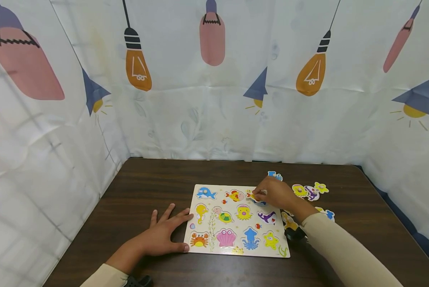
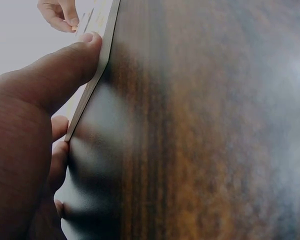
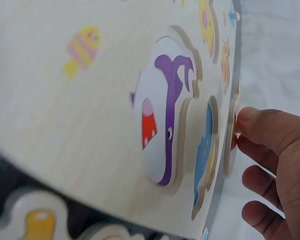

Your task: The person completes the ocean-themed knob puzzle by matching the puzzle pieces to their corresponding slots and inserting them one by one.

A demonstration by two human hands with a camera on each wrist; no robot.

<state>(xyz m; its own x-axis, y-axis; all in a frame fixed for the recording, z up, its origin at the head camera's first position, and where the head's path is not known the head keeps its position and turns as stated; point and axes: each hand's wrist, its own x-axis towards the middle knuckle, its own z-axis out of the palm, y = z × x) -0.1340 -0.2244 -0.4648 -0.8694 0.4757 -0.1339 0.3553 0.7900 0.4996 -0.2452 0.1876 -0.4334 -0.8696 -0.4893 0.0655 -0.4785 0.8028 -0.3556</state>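
Note:
A wooden sea-animal puzzle board [image 1: 239,250] lies on the table. My left hand [image 1: 164,233] rests beside its left edge with fingers spread, thumb and fingertips at the edge; the left wrist view shows the thumb [image 2: 72,62] along the rim. Over the board's far right corner, my right hand [image 1: 277,194] pinches a puzzle piece [image 1: 250,195] with orange showing. The right wrist view has this piece [image 3: 232,137] edge-on, between thumb and finger, tilted up close to a blue picture [image 3: 204,152] in a recess. A purple whale picture [image 3: 165,120] is nearer that camera.
Loose puzzle pieces lie right of the board: a yellow round one [image 1: 299,190], a purple whale [image 1: 312,193], a yellow star [image 1: 321,187] and a blue one [image 1: 329,215]. Another blue piece [image 1: 274,175] sits behind the right hand. A patterned curtain [image 1: 214,119] hangs behind the table.

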